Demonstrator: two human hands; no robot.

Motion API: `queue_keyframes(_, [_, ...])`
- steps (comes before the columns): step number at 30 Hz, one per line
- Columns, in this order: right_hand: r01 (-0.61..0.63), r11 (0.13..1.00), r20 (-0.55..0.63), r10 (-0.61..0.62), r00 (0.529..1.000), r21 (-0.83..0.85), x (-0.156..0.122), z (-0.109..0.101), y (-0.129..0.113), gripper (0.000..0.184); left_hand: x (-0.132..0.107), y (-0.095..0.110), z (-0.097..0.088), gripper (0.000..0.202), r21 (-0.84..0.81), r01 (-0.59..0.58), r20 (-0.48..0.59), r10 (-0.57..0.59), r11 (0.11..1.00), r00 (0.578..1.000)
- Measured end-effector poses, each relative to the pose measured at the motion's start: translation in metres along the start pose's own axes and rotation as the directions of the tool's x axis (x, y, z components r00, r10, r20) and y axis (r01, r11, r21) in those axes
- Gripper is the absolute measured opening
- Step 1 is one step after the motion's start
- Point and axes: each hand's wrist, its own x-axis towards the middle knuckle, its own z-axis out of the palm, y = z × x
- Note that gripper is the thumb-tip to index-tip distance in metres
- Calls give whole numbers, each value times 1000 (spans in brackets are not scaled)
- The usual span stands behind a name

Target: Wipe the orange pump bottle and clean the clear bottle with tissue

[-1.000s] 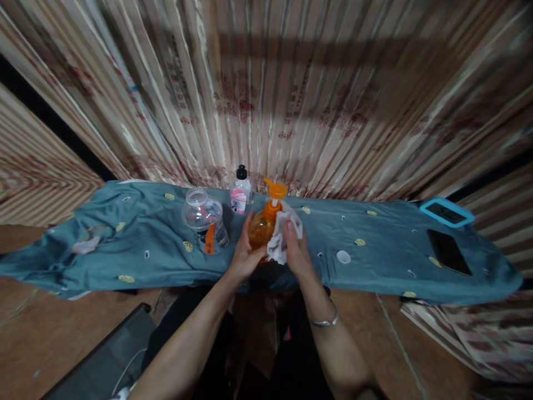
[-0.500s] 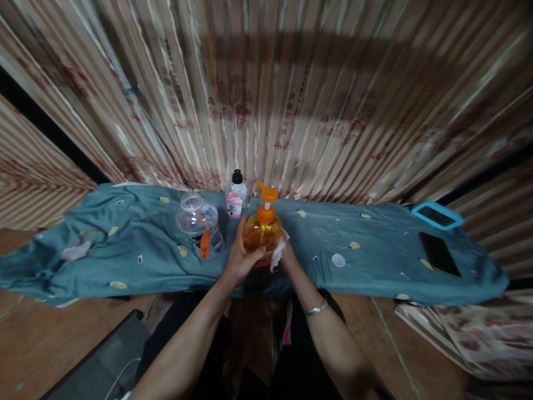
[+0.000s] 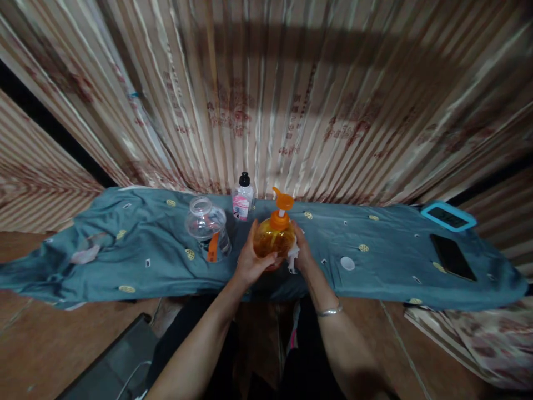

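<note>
A pump bottle [image 3: 273, 240] of amber liquid with an orange pump head stands upright between my hands, above the cloth-covered surface. My left hand [image 3: 255, 256] is wrapped round its left side, thumb across the front. On the opposite side my right hand [image 3: 305, 251] presses a crumpled white tissue [image 3: 293, 256] against the bottle; most of its fingers are hidden behind. Left of the bottle is a clear plastic jar [image 3: 207, 225] with an orange label, uncapped. Behind stands a small clear bottle [image 3: 242, 200] with a black cap and pink label.
A teal patterned cloth [image 3: 387, 255] covers the narrow table. A white disc [image 3: 347, 263] lies right of my hands, with a dark phone [image 3: 452, 256] and a blue-framed digital clock [image 3: 448, 216] farther right. Crumpled pale material [image 3: 86, 254] lies far left. A striped curtain [image 3: 266, 100] hangs behind.
The whole view has shifted a little, so everything sits farther right. Against the pump bottle, my right hand and the tissue have moved slightly outward, and its fingers show higher on the bottle's side.
</note>
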Motion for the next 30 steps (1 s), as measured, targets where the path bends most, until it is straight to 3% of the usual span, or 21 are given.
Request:
queue_keyframes(8, [27, 998, 43, -24, 999, -57, 4, 2, -11, 50, 3, 13, 1, 76, -99, 73, 60, -68, 992, 996])
queue_keyframes(11, [19, 997, 31, -17, 999, -76, 10, -2, -7, 49, 3, 13, 2, 67, -70, 74, 35, -72, 995, 997])
queue_keyframes(16, [99, 984, -33, -105, 994, -151, 12, -2, -3, 52, 1, 11, 5, 65, 11, 47, -31, -47, 999, 998])
queue_keyframes(20, [229, 931, -36, -249, 968, -284, -2, 8, -13, 68, 1, 9, 9, 75, -26, -29, -41, 28, 999, 999])
queue_keyframes(22, [310, 872, -2, -336, 942, -380, -15, 17, -22, 74, 0, 9, 10, 80, -47, -59, -21, 58, 997, 998])
queue_keyframes(24, [411, 768, 66, -437, 897, -492, -30, 28, -31, 67, -1, 10, 11, 83, -48, -92, 2, 92, 995, 996])
queue_keyframes(26, [506, 608, 157, -534, 831, -612, -43, 39, -34, 62, -2, 12, 11, 84, -16, -140, 13, 140, 990, 990])
queue_keyframes(30, [592, 266, 304, -660, 687, -761, -55, 51, -24, 78, -5, 11, 11, 67, 101, -171, -45, 176, 980, 983])
